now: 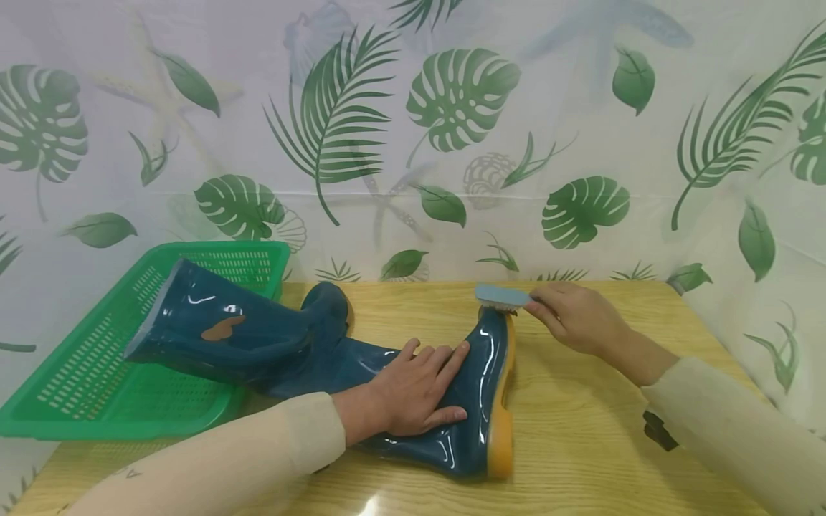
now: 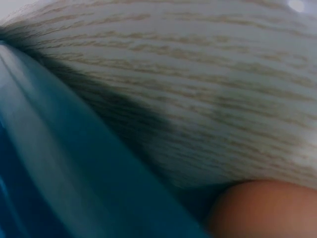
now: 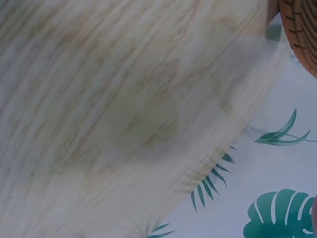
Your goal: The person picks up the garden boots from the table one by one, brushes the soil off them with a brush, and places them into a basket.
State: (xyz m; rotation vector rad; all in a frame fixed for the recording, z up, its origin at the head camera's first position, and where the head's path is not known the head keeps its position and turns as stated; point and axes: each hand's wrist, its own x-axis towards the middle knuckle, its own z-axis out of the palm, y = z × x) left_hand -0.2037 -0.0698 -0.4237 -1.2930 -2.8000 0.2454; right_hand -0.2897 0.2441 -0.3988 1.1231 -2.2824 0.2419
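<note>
A blue rain boot (image 1: 471,373) with a yellow-orange sole (image 1: 500,437) lies on its side, sole facing right. My left hand (image 1: 419,390) rests on its upper near the ankle, fingers extended and thumb spread apart. My right hand (image 1: 581,319) grips the handle of a light blue scrubbing brush (image 1: 503,296), bristles down against the toe. Part of the boot (image 2: 74,148) fills the left of the left wrist view, with a blurred fingertip (image 2: 267,210) beside it. In the right wrist view, the ridged sole (image 3: 302,34) shows at the top right corner; the brush is out of sight there.
A second blue boot (image 1: 239,322) with a brown patch lies partly over a green plastic basket (image 1: 129,416) on the left. The wood-grain table (image 1: 594,437) meets a leaf-patterned cloth (image 1: 400,143) behind. A small dark object (image 1: 660,430) is by the right sleeve.
</note>
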